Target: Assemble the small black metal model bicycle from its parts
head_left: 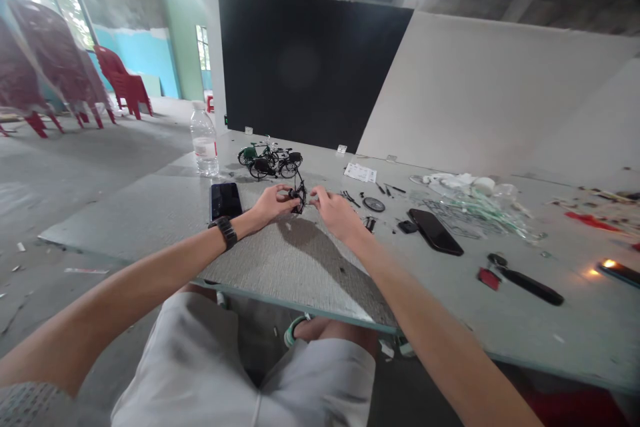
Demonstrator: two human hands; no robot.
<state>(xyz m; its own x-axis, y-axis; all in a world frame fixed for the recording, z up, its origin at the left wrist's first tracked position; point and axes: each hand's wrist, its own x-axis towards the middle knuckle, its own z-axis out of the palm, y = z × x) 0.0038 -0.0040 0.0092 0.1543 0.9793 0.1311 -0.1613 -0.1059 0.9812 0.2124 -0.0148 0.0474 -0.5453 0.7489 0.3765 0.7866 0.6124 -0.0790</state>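
Note:
Between my hands a partly built black model bicycle (299, 197) stands on the table, tilted on its frame. My left hand (276, 202) is closed on its left side, fingers and thumb gripping it. Just to the right, my right hand (327, 205) has thumb and fingertips pinched together near the model; whether a small part is between them is too small to tell. Behind the hands stand finished model bicycles, a black one (273, 167) and a green one (257, 150). A loose model wheel (373, 204) lies right of my right hand.
A water bottle (204, 141) and a phone (225, 201) are at the left. On the right lie another phone (435, 231), small black parts (351, 199), a paper slip (360, 173), plastic wrapping (470, 193) and a black-handled tool (533, 285). A black panel (310, 67) stands behind.

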